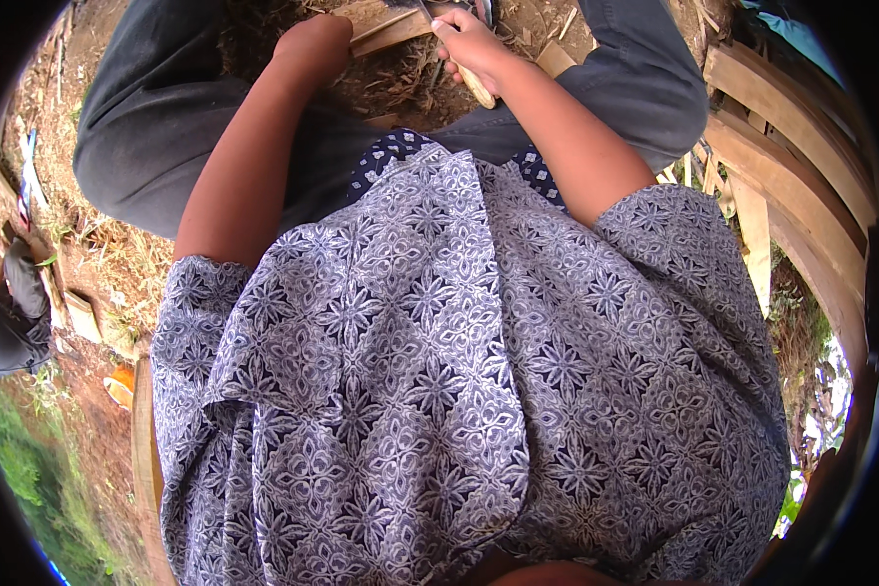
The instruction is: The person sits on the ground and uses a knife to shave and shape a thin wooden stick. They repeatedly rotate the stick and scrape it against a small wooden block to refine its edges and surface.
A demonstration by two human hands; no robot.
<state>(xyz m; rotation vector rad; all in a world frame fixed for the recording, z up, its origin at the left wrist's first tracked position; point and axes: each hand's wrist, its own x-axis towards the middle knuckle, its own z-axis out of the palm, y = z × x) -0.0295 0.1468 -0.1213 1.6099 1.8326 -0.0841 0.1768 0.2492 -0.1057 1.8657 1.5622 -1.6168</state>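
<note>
My left hand [314, 49] is closed in a fist at the left end of a piece of wood [393, 35], which it appears to grip; its fingertips are hidden. In my right hand [471, 51] is a knife with a pale wooden handle [478, 91] that sticks out below the palm. Its narrow dark blade [426, 12] points up toward the top edge, beside the right end of the wood. Both hands are between my spread knees, over ground strewn with chips.
Curved wooden planks [791, 117] are stacked to my right. A person's dark-clothed leg [10, 322] shows at the far left, near an orange object [120, 387] on the ground. A long board [146, 459] lies close by my left side. Wood scraps [555, 61] lie near my right knee.
</note>
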